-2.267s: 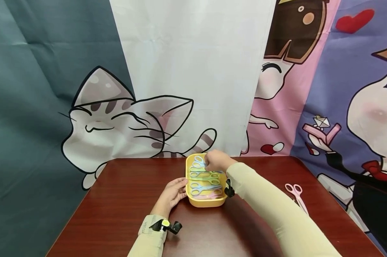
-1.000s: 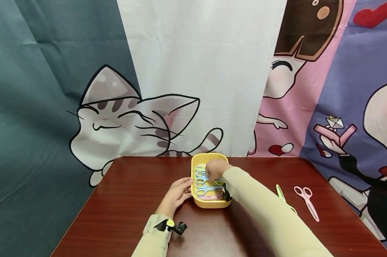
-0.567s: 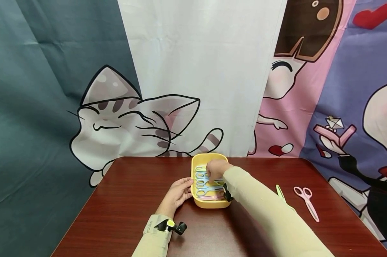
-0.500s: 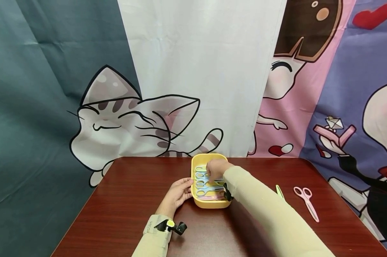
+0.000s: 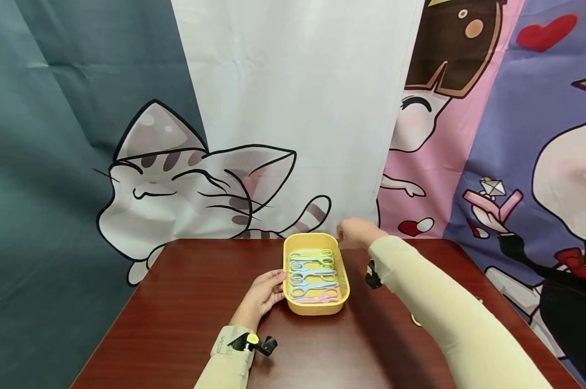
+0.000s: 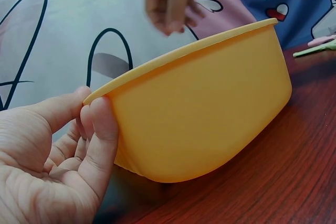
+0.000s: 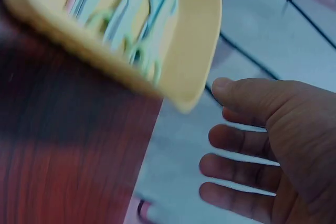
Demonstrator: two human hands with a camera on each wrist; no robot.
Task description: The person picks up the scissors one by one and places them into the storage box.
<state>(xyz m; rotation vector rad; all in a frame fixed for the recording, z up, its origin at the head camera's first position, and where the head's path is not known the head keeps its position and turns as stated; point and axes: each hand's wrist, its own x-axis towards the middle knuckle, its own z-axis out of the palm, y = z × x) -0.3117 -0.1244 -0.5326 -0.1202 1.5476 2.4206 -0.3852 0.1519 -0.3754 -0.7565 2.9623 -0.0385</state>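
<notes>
A yellow plastic basket [image 5: 317, 309] stands toward the table's far side. Inside, several small scissors lie crosswise in a row: green scissors [image 5: 312, 256] farthest, blue scissors [image 5: 317, 286] between, pink scissors [image 5: 324, 297] nearest. My left hand [image 5: 261, 294] pinches the basket's left rim, thumb and fingers meeting at the edge in the left wrist view. My right hand [image 5: 359, 233] is in the air just beyond the basket's far right corner. In the right wrist view its fingers [image 7: 236, 169] are loosely spread, with nothing in them.
On the table [image 5: 200, 281] to the right lie another pair of green scissors [image 6: 315, 49] and pink scissors [image 6: 323, 40], mostly hidden by my right sleeve [image 5: 433, 302] in the head view. A printed cartoon curtain [image 5: 293, 108] hangs right behind the table.
My right hand has come up out of the basket and moved right, uncovering the row of scissors. My left hand has kept its grip on the rim. The head view has shifted slightly.
</notes>
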